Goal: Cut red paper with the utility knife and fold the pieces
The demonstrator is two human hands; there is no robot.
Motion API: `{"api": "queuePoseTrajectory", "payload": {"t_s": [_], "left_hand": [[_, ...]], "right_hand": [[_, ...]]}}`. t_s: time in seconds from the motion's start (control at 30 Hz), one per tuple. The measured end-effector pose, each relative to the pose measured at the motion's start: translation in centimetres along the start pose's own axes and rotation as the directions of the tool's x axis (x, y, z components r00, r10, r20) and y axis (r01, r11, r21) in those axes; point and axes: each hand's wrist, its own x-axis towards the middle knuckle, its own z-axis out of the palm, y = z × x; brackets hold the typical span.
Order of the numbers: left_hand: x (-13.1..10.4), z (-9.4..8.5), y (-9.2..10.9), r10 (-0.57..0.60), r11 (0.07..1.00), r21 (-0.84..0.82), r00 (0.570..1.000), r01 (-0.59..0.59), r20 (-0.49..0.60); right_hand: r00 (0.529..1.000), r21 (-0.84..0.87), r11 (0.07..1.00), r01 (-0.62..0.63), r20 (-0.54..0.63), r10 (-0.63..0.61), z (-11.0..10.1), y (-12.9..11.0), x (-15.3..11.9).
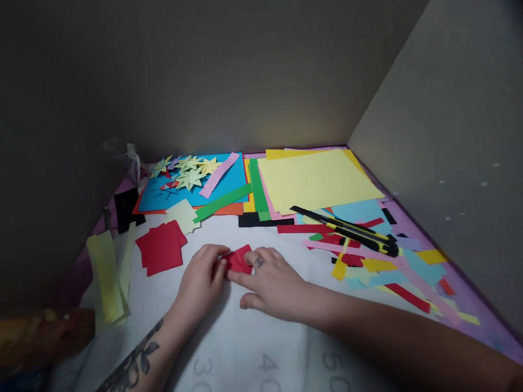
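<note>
A small piece of red paper lies on the white cloth between my two hands, its surface showing a fold or crease. My left hand has its fingers curled and pinches the paper's left edge. From the right, my right hand, with a ring mark on one finger, holds the paper down with its bent fingers, its thumb apart below. Left of my hands is a stack of red paper squares, with pale green squares just behind it. The edges under my fingertips are hidden.
Folded paper stars rest on blue sheets at the back. Yellow sheets lie back right. A box cutter sits on coloured scraps at right. Pale strips lie left. Grey walls stand behind and right.
</note>
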Motion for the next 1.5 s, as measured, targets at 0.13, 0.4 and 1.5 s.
{"api": "queuePoseTrajectory", "payload": {"t_s": [0.13,0.4,1.5], "left_hand": [[-0.2,-0.1,0.7,0.016,0.998,0.064,1.0,-0.018,0.023],[-0.5,0.1,0.5,0.03,0.995,0.095,1.0,-0.03,0.005],[-0.4,-0.3,0.6,0.088,0.994,0.053,0.994,-0.092,0.065]], "right_hand": [[1.0,0.006,1.0,0.01,-0.009,-0.01,-0.2,0.1,-0.2],[0.996,0.025,0.997,0.068,-0.058,-0.067,-0.2,0.7,-1.2],[0.947,0.017,0.95,0.311,-0.096,-0.308,-1.6,4.0,-2.3]]}}
